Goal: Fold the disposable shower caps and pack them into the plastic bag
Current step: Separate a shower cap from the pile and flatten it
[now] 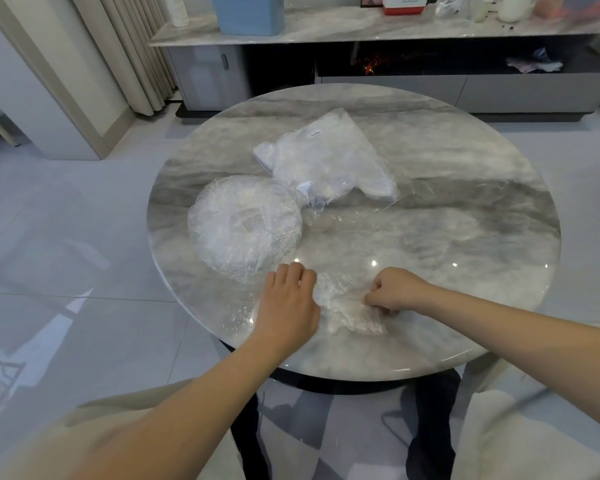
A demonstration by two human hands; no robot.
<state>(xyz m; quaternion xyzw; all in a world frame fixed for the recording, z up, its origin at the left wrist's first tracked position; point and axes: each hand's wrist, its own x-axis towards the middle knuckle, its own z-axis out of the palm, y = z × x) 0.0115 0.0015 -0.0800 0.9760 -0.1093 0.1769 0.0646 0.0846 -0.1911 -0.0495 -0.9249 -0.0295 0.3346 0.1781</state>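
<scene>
The right hand (pixel 392 289) pinches the right edge of a folded shower cap (pixel 347 306) with curled fingers, while the left hand (pixel 286 303) presses on its left side, fingers bent over the film. The cap lies between the hands at the near edge of the round marble table (pixel 465 237). An unfolded stack of caps (pixel 245 225) sits behind the left hand, the plastic bag (pixel 326 157) farther back.

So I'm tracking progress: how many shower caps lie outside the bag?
2. A round pile sits left on the table, possibly several caps stacked. One part-folded cap lies between the left hand and right hand.
</scene>
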